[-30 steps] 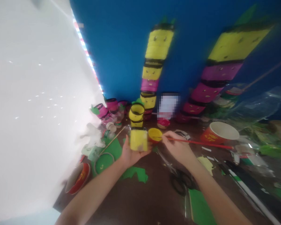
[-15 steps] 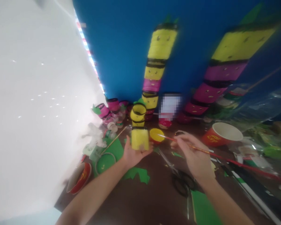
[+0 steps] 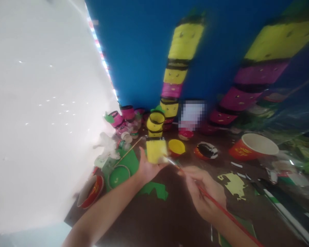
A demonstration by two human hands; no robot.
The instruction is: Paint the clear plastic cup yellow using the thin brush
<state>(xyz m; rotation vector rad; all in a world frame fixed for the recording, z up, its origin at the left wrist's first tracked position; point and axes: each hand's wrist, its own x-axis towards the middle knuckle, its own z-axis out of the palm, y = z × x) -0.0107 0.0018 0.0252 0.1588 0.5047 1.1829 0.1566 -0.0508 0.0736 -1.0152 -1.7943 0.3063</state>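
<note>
My left hand [image 3: 149,168] is closed around the lower part of a yellow-painted container [image 3: 156,151] with a black band at its top. A paintbrush [image 3: 216,203] with a long red handle is pinched in my right hand [image 3: 206,190]. Its bristle end meets the lower right side of the container. Just behind sits a small cup of yellow paint [image 3: 176,146]. Right of that stands a cup of black paint [image 3: 206,151]. Another yellow piece with a black rim [image 3: 156,120] shows directly beyond the container I hold.
Tall stacks of yellow and pink painted containers [image 3: 173,75] rise against the blue wall. A red paper cup [image 3: 252,149] stands at right, near a cut yellow sheet [image 3: 234,185]. Green paper [image 3: 154,190] and a red bowl [image 3: 90,191] lie at left.
My right hand has brought the brush from the yellow paint cup to the held container. The black paint cup and yellow sheet have come into sight; the view has shifted slightly.
</note>
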